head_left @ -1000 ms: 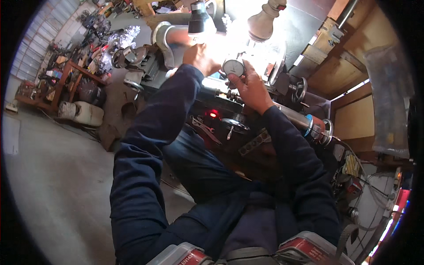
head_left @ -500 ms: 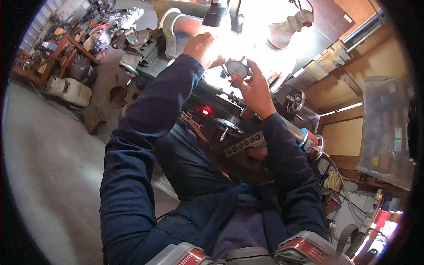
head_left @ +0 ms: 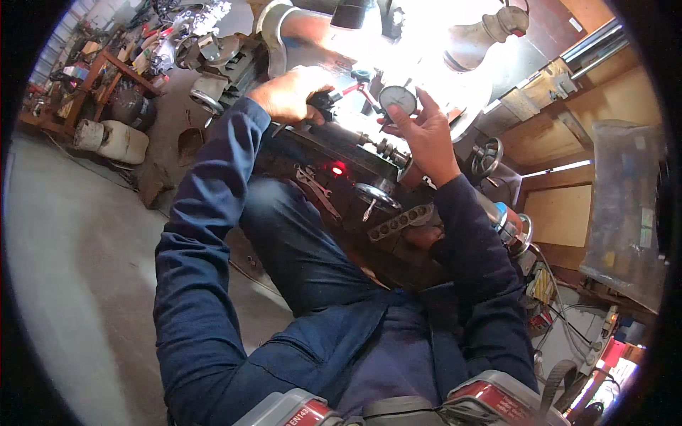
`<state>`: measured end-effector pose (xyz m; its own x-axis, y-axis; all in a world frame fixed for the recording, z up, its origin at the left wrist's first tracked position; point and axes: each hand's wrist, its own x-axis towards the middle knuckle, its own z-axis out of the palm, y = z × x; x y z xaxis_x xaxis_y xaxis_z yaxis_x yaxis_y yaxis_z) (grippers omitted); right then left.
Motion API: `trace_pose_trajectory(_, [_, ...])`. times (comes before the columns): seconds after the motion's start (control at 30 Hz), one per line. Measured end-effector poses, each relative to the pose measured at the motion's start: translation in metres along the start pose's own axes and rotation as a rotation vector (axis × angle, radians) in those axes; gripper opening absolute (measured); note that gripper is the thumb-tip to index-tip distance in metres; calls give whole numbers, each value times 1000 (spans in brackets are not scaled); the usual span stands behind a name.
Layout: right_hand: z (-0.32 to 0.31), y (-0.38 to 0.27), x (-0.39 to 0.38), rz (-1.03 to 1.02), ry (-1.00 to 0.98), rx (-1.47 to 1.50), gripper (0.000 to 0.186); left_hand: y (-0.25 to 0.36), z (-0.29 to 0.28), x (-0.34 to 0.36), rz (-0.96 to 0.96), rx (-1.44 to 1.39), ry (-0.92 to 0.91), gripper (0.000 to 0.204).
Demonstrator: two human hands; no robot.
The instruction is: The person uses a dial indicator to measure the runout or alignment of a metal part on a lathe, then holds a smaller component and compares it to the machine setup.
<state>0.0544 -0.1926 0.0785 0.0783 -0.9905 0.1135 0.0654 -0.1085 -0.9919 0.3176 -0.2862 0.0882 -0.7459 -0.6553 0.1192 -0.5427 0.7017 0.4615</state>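
A dial indicator (head_left: 398, 101) with a round white face is pinched between the thumb and fingers of my right hand (head_left: 428, 140). From its left side a red jointed arm (head_left: 363, 89) with a dark knob runs toward my left hand (head_left: 293, 96). The left fingers are closed around a black stand base (head_left: 325, 104) at the other end of that arm, partly hidden by the hand. Both hands are above the lathe (head_left: 341, 136), close to a threaded shaft (head_left: 389, 150). Strong glare washes out the surface beyond the dial.
A black lamp head (head_left: 349, 14) hangs over the machine. Along its front are a chromed handwheel (head_left: 377, 197), wrenches (head_left: 315, 186), a glowing red light (head_left: 337, 170) and a strip with several round holes (head_left: 400, 222). Another handwheel (head_left: 486, 156) sits at right. A plastic canister (head_left: 114, 144) stands left.
My left hand has moved left and down, away from the dial, and the red arm and black base now show. The right hand has shifted slightly right and down with the dial indicator.
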Motion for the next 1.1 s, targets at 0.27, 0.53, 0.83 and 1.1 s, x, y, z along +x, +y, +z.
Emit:
trace_pose_trajectory(0.27, [-8, 5, 1, -3, 14, 25, 43, 5, 11, -2, 61, 232, 116, 56])
trace_pose_trajectory(0.53, [-8, 5, 4, 6, -42, 20, 49, 43, -23, 39, -194, -153, 178, 39])
trace_pose_trajectory(0.83, [-5, 2, 2, -28, -48, -41, 46, 69, 12, 70, -251, 199, 349, 30])
trace_pose_trajectory(1.1, [-4, 2, 1, 6, -47, -22, 47, 61, 18, 75, -260, 199, 387, 29])
